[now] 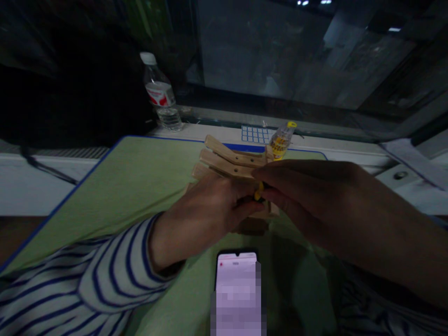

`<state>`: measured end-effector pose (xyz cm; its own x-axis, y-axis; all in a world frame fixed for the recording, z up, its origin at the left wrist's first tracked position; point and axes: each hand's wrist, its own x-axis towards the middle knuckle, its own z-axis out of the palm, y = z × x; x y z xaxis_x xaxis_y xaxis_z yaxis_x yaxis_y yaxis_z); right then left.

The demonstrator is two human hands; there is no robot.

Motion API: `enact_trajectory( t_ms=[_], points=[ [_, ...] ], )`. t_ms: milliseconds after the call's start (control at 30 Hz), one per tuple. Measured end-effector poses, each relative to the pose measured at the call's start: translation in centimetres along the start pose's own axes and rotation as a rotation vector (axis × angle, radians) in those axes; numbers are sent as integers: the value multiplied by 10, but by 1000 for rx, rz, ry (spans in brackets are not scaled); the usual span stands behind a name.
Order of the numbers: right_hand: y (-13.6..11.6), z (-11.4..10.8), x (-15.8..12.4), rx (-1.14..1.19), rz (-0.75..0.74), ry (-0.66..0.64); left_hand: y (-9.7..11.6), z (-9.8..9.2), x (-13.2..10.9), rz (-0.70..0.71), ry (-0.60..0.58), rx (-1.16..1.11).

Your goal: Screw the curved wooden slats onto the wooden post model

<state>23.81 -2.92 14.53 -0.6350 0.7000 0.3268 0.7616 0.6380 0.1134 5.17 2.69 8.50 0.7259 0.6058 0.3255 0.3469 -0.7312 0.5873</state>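
A person in a striped top works by a dark window, the left hand [206,210] and right hand [325,196] meeting at drilled wooden slats [226,164] above a green table [140,172]. Both hands' fingers are drawn narrow around a small yellow piece [259,191] beside the wood; which hand grips it cannot be told. A lit phone [236,280] lies nearer the person.

The small yellow piece [259,191] seems partly hidden.
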Motion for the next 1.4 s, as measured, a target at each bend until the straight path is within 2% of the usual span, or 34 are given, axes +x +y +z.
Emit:
enact_trajectory(
  t_ms=[233, 433, 667, 833, 1167, 1400],
  points=[
    [-1, 2, 0, -44, 23, -67, 0, -2, -1, -16, -67, -17],
    [-2, 0, -1, -61, 22, -36, -2, -2, -2, -32, -90, -17],
    [-3, 3, 1, -54, 8, -2, 1, 0, -1, -62, -69, -36],
    [-4, 3, 6, -4, 48, -126, 5, 1, -3, -133, 8, 6],
    [1, 3, 3, 51, 0, -4, -3, 3, -4, -140, 6, 27],
    [1, 2, 4, 100, 45, -44, 5, 0, -4, -151, -8, 83]
  ],
)
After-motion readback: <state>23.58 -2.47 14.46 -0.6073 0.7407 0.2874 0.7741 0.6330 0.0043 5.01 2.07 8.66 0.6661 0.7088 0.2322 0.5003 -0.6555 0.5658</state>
